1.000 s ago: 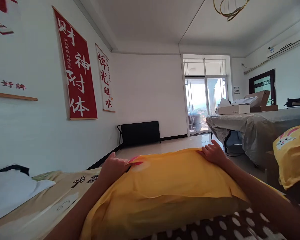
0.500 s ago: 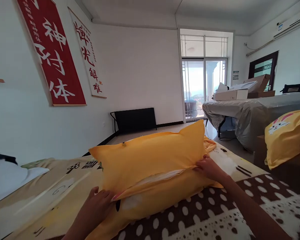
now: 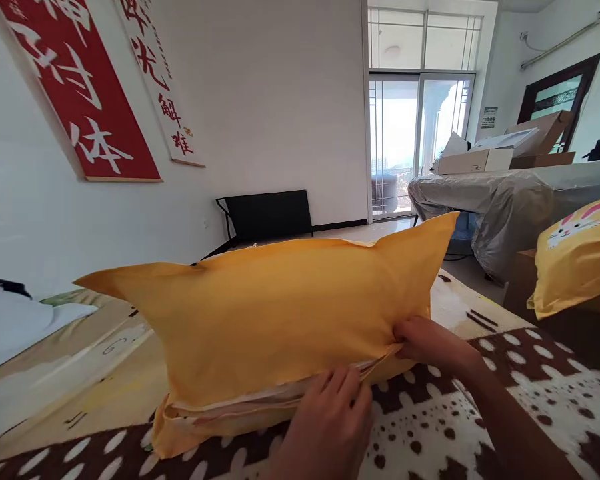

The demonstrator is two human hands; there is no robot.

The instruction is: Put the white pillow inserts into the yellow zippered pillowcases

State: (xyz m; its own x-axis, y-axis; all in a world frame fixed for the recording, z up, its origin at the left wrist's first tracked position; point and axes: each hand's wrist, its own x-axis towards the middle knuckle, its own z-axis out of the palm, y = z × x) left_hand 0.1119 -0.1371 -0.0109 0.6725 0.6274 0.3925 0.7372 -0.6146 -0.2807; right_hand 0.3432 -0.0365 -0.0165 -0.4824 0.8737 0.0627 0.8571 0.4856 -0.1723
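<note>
A yellow pillow (image 3: 280, 320) stands on its long edge on the bed, its open seam facing me with white filling showing along the bottom. My left hand (image 3: 330, 420) is at the middle of that opening, fingers curled against the seam edge. My right hand (image 3: 430, 343) pinches the right end of the pillowcase opening, fingers closed on the yellow fabric.
The bed carries a brown polka-dot blanket (image 3: 480, 413) and a beige printed sheet (image 3: 70, 373). A white pillow (image 3: 15, 327) lies at the left. A second yellow pillow (image 3: 575, 260) sits at the right. A covered table (image 3: 505, 200) with boxes stands behind.
The pillow has been raised and pulled closer to me. My left hand slid from the pillow's left end to the middle of the opening. My right hand stays at the right end.
</note>
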